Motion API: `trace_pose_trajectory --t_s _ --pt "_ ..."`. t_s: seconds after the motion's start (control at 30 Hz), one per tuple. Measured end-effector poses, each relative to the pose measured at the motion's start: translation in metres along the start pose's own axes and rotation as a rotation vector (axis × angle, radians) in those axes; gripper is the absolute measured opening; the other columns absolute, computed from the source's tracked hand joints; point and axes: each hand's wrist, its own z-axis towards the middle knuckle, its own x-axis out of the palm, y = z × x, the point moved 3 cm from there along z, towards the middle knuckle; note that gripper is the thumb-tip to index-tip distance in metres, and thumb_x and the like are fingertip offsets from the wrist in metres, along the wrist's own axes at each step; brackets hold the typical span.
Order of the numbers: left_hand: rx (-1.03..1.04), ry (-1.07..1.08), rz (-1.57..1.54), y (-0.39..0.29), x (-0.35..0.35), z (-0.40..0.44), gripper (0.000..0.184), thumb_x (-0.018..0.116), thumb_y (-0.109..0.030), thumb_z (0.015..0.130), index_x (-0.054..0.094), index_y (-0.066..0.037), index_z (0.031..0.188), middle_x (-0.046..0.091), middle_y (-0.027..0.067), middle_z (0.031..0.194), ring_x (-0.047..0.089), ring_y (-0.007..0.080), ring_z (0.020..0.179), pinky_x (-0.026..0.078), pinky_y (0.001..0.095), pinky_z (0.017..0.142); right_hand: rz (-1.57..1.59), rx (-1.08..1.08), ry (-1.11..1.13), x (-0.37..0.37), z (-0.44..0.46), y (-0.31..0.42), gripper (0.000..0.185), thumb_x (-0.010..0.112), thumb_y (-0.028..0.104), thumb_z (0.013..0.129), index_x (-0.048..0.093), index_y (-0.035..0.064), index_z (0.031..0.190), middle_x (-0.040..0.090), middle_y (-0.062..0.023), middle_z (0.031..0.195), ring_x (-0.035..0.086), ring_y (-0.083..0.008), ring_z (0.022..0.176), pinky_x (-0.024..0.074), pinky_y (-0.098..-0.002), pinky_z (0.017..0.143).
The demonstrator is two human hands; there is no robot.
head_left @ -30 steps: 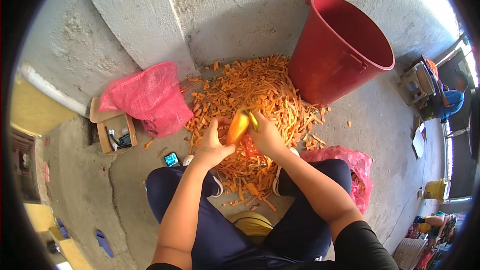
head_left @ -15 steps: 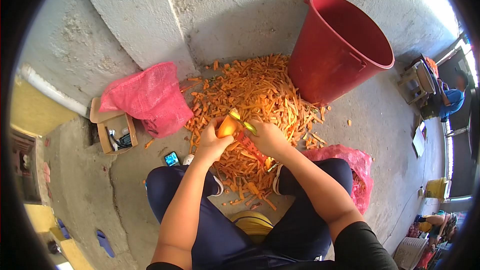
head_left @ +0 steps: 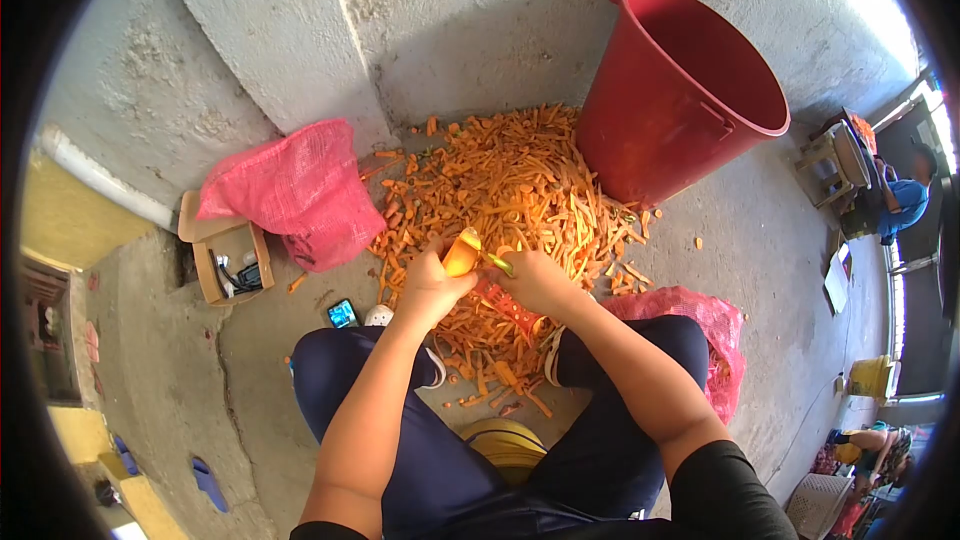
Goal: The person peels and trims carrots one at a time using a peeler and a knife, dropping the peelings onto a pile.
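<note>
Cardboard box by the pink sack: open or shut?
Open. The cardboard box has a flap folded outward, and dark cables show inside it.

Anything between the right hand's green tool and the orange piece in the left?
Nothing visible: the right hand holds the green tool beside the orange piece in the left hand. The red strip shows lower.

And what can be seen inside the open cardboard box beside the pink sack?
Dark, cable-like items and something whitish, too small to identify, show inside the cardboard box. Whatever lies beneath them is covered, and the pink sack hides part of the box's flap.
</note>
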Motion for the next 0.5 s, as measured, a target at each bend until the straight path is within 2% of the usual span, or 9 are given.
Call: trace_pose_trajectory --t_s 0.1,0.2,0.3,0.47,0.5 --pt "0.032 -0.093 0.123 -0.010 -0.003 -0.005 0.034 0.069 -0.016 0.060 0.055 0.004 0.085 0.060 0.0167 0.070 0.060 0.0248 0.063 0.046 0.0304 0.060 -0.002 0.033 -0.016 0.011 0.004 -0.007 0.031 0.050 0.031 0.080 0.056 0.0003 0.085 0.057 -0.0220 0.073 0.056 -0.0361 0.072 0.0444 -0.0425 0.065" --pt "-0.069 0.003 0.248 -0.017 -0.004 -0.007 0.030 0.068 -0.018 0.059 0.056 0.005 0.074 0.056 0.0191 0.060 0.058 0.0298 0.057 0.045 0.0333 0.053 0.011 0.053 -0.042 0.014 0.006 -0.007 0.032 0.051 0.031 0.080 0.057 -0.0007 0.080 0.057 -0.0224 0.073 0.056 -0.0363 0.070 0.0448 -0.0428 0.063" --pt "0.015 -0.050 0.291 -0.015 -0.004 -0.008 0.028 0.068 -0.018 0.059 0.055 0.005 0.067 0.054 0.0206 0.057 0.057 0.0327 0.055 0.043 0.0351 0.049 0.011 0.055 -0.088 0.014 0.005 -0.003 0.029 0.052 0.028 0.078 0.057 -0.0011 0.077 0.057 -0.0221 0.072 0.056 -0.0362 0.069 0.0451 -0.0424 0.063" --pt "0.055 -0.058 0.379 -0.009 -0.002 -0.008 0.024 0.067 -0.013 0.058 0.055 0.003 0.071 0.056 0.0193 0.062 0.058 0.0320 0.060 0.045 0.0360 0.054 -0.067 0.081 -0.182 0.027 0.008 -0.015 0.021 0.054 0.020 0.075 0.057 0.0012 0.082 0.058 -0.0201 0.071 0.057 -0.0354 0.070 0.0460 -0.0411 0.063" --pt "0.060 -0.054 0.399 -0.007 -0.002 -0.007 0.023 0.066 -0.012 0.057 0.055 0.001 0.073 0.057 0.0185 0.063 0.058 0.0310 0.061 0.046 0.0360 0.056 -0.059 0.072 -0.191 0.030 0.007 -0.018 0.022 0.054 0.023 0.076 0.056 0.0011 0.081 0.057 -0.0200 0.069 0.056 -0.0358 0.068 0.0454 -0.0415 0.061"
